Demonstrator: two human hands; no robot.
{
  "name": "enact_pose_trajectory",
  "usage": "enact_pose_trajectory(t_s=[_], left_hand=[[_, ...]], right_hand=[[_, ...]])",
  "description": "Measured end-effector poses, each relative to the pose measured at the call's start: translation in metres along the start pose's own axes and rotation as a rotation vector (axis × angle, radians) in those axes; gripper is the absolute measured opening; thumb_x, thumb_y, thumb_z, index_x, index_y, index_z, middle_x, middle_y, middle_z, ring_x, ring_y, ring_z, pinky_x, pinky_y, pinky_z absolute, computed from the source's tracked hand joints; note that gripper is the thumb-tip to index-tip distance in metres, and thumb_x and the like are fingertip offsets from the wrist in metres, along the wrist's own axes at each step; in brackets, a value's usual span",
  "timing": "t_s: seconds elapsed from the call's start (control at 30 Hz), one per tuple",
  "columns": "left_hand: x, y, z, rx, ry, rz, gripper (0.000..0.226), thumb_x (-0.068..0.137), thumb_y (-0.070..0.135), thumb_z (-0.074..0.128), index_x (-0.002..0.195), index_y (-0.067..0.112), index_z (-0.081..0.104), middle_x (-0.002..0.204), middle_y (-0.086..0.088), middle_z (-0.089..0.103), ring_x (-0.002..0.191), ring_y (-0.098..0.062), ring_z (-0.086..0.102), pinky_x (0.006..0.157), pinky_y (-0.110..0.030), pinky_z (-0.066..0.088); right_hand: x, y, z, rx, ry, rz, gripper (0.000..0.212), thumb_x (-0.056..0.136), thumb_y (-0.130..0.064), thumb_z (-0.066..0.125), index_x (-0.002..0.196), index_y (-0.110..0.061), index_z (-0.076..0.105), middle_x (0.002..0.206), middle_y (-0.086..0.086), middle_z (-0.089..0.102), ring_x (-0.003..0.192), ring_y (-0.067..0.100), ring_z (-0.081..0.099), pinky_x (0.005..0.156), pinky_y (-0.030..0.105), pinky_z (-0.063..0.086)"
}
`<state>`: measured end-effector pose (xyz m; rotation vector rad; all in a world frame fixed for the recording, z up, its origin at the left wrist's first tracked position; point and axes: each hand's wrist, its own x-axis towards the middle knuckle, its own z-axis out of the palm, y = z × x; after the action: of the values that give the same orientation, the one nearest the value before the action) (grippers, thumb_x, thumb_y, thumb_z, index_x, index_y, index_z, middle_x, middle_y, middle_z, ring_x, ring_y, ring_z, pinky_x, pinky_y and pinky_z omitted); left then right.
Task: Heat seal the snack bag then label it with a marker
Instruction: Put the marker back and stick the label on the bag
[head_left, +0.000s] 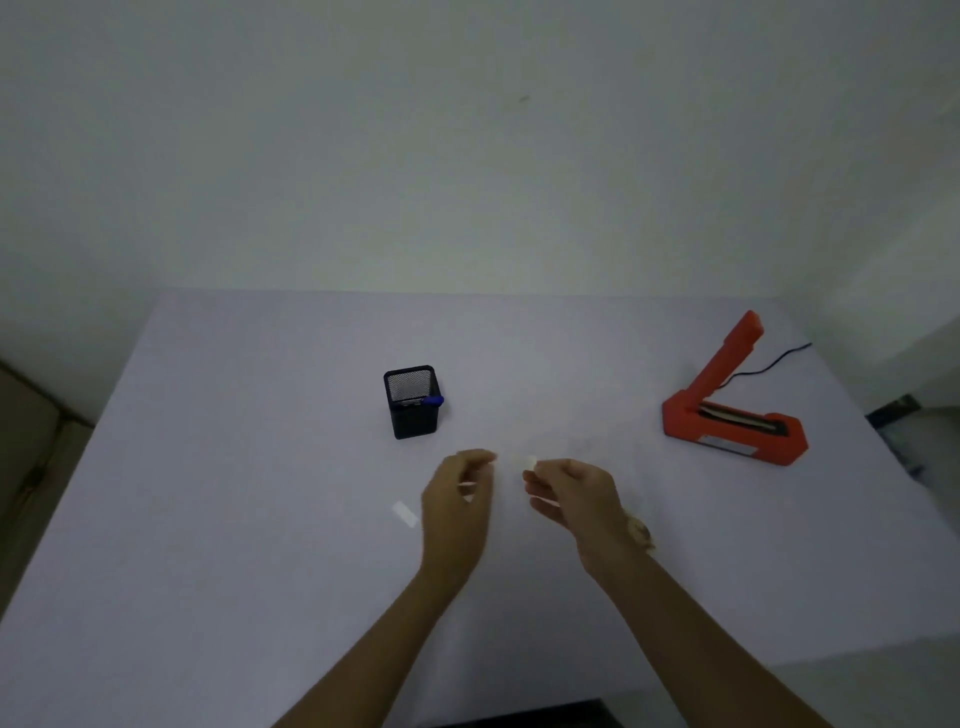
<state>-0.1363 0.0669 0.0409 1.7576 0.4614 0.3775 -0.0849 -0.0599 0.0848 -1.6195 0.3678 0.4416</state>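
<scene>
Pale scrap (529, 462) at right-hand fingers (535, 475)

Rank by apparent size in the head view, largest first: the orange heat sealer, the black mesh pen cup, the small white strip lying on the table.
1. Orange heat sealer, lid raised.
2. Black mesh pen cup.
3. White strip, nearest the camera yet smallest.

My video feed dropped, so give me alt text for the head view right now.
Two bare hands meet over a white table: the left hand and right hand pinch something small and pale, too blurred to identify. Behind them stands a black mesh cup holding a blue marker; an orange heat sealer sits open at right.
</scene>
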Motion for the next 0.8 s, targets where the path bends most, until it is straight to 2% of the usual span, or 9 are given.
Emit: enact_pose_trajectory(t_s=[0.1, 0.23, 0.33, 0.4, 0.47, 0.53, 0.63, 0.73, 0.8], left_hand=[[-0.01, 0.018, 0.027, 0.008, -0.075, 0.096, 0.018, 0.093, 0.011, 0.056, 0.105, 0.021, 0.065, 0.096, 0.022, 0.061, 0.091, 0.007, 0.059, 0.076, -0.006, 0.047], [-0.008, 0.025, 0.052, -0.053, -0.041, 0.016, 0.017, 0.095, 0.013, 0.054, 0.102, 0.02, 0.067, 0.092, 0.02, 0.064, 0.088, 0.009, 0.061, 0.074, -0.004, 0.046], [-0.001, 0.032, 0.072, -0.067, -0.017, -0.024, 0.014, 0.093, 0.018, 0.057, 0.1, 0.016, 0.07, 0.088, 0.014, 0.068, 0.086, 0.003, 0.063, 0.072, -0.005, 0.047], [0.005, 0.034, 0.087, -0.066, -0.009, -0.069, 0.011, 0.091, 0.02, 0.062, 0.097, 0.016, 0.07, 0.085, 0.011, 0.069, 0.082, 0.003, 0.064, 0.07, -0.005, 0.048], [0.013, 0.035, 0.102, -0.066, -0.029, -0.115, 0.01, 0.088, 0.022, 0.065, 0.094, 0.015, 0.07, 0.084, 0.009, 0.07, 0.079, 0.002, 0.064, 0.068, -0.006, 0.048], [0.022, 0.033, 0.119, -0.044, -0.07, -0.163, 0.012, 0.086, 0.024, 0.067, 0.093, 0.015, 0.071, 0.083, 0.007, 0.071, 0.077, 0.001, 0.065, 0.067, -0.007, 0.049], [0.031, 0.03, 0.145, -0.01, -0.11, -0.222, 0.012, 0.086, 0.026, 0.067, 0.092, 0.017, 0.072, 0.082, 0.009, 0.071, 0.076, 0.002, 0.066, 0.066, -0.006, 0.049], [0.037, 0.025, 0.169, 0.018, -0.135, -0.264, 0.009, 0.088, 0.026, 0.064, 0.087, 0.021, 0.071, 0.077, 0.012, 0.07, 0.073, 0.002, 0.066, 0.065, -0.006, 0.049], [0.041, 0.017, 0.183, 0.046, -0.157, -0.299, 0.012, 0.09, 0.024, 0.061, 0.085, 0.019, 0.071, 0.076, 0.009, 0.071, 0.072, -0.002, 0.066, 0.065, -0.009, 0.05]], right_hand=[[0.006, 0.006, -0.002, -0.158, 0.091, -0.137, 0.012, 0.089, -0.013, 0.064, 0.08, -0.015, 0.072, 0.08, 0.005, 0.074, 0.081, 0.021, 0.072, 0.078, 0.039, 0.06], [0.014, 0.01, -0.012, -0.32, 0.128, -0.283, 0.018, 0.089, -0.017, 0.06, 0.079, -0.03, 0.068, 0.077, -0.006, 0.072, 0.075, 0.014, 0.07, 0.074, 0.043, 0.06], [0.021, 0.01, -0.024, -0.399, 0.115, -0.375, 0.019, 0.091, -0.015, 0.057, 0.091, -0.031, 0.067, 0.085, -0.014, 0.069, 0.08, 0.003, 0.066, 0.074, 0.026, 0.057], [0.026, 0.01, -0.036, -0.465, 0.102, -0.433, 0.023, 0.092, -0.009, 0.055, 0.105, -0.023, 0.069, 0.094, -0.013, 0.065, 0.084, 0.002, 0.062, 0.074, 0.013, 0.048], [0.034, 0.012, -0.052, -0.496, 0.083, -0.433, 0.032, 0.09, -0.001, 0.054, 0.118, -0.013, 0.065, 0.105, -0.007, 0.062, 0.093, 0.007, 0.06, 0.078, 0.013, 0.047], [0.046, 0.015, -0.07, -0.476, 0.045, -0.398, 0.04, 0.088, 0.004, 0.052, 0.123, -0.012, 0.062, 0.113, -0.004, 0.062, 0.098, 0.009, 0.061, 0.081, 0.018, 0.05], [0.068, 0.016, -0.099, -0.413, -0.026, -0.326, 0.043, 0.087, 0.006, 0.05, 0.12, -0.019, 0.063, 0.117, -0.006, 0.063, 0.099, 0.005, 0.062, 0.078, 0.014, 0.051], [0.092, 0.021, -0.123, -0.377, -0.088, -0.268, 0.04, 0.09, 0.0, 0.05, 0.115, -0.027, 0.067, 0.118, -0.01, 0.064, 0.101, 0.004, 0.063, 0.081, 0.024, 0.055], [0.107, 0.024, -0.135, -0.373, -0.103, -0.229, 0.038, 0.091, -0.002, 0.051, 0.112, -0.029, 0.068, 0.115, -0.013, 0.065, 0.1, 0.001, 0.062, 0.083, 0.022, 0.053]])
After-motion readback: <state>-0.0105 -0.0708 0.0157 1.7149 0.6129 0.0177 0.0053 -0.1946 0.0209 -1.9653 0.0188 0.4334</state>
